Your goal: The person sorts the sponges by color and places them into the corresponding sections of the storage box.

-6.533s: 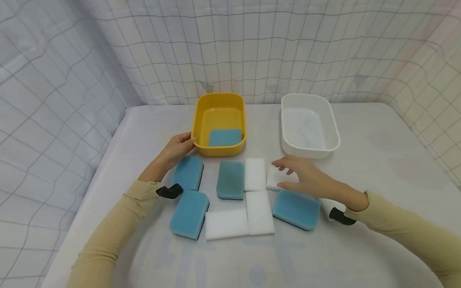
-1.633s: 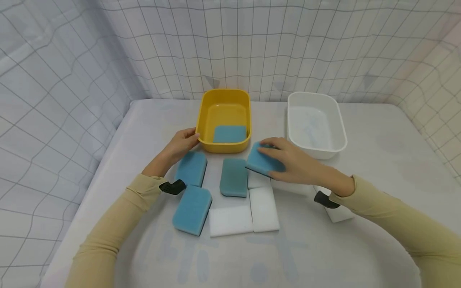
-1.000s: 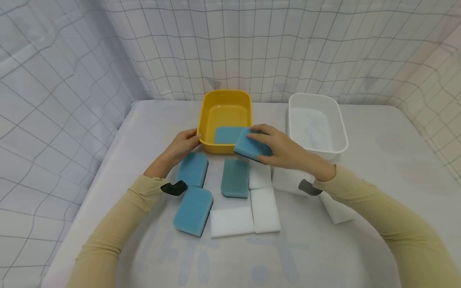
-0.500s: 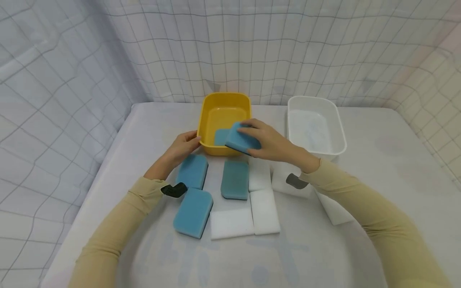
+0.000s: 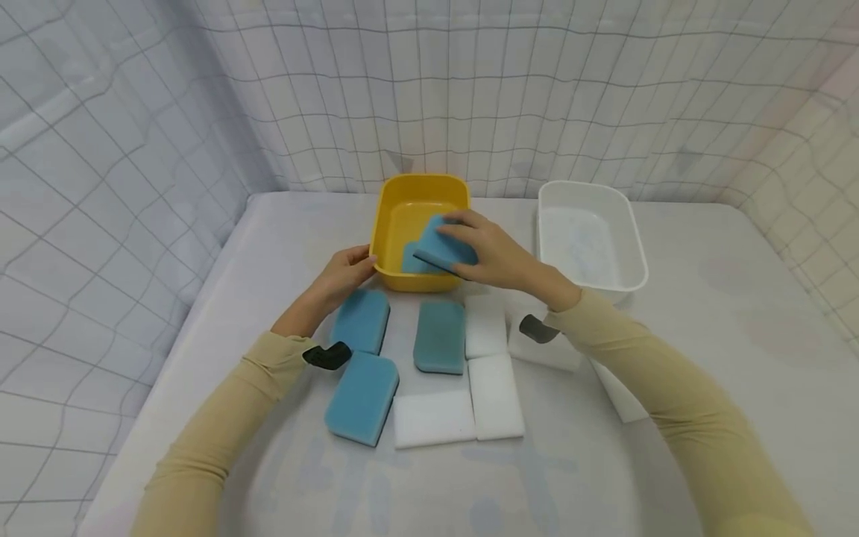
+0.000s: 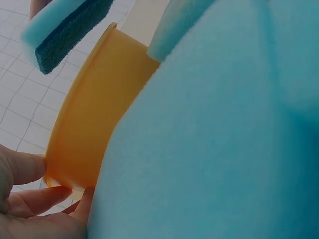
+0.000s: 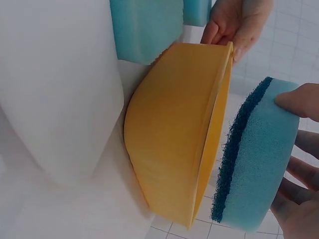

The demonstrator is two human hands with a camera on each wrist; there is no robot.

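My right hand (image 5: 493, 250) grips a blue sponge (image 5: 444, 245) by its edges above the front of the yellow plastic bin (image 5: 382, 216). The sponge is tilted, its dark scouring side (image 7: 234, 144) facing the bin's opening in the right wrist view. With thumb and fingers my left hand (image 5: 344, 276) holds the bin at its front left corner; in the left wrist view the thumb (image 6: 27, 167) is at the rim and the other fingers lie lower on the outer wall. Inside the bin lies another blue sponge (image 5: 411, 261), partly hidden by the held one.
Loose blue sponges (image 5: 362, 399) lie at the left, with a greener one (image 5: 439, 337) in the middle. Several white sponge blocks (image 5: 496, 395) lie in front of the bins, some partly under my right arm. A white bin (image 5: 590, 231) stands at the back right.
The right hand picked up the blue sponge from the table's right side and carried it left and away from me, over the yellow bin. My left hand has stayed on the bin's corner.
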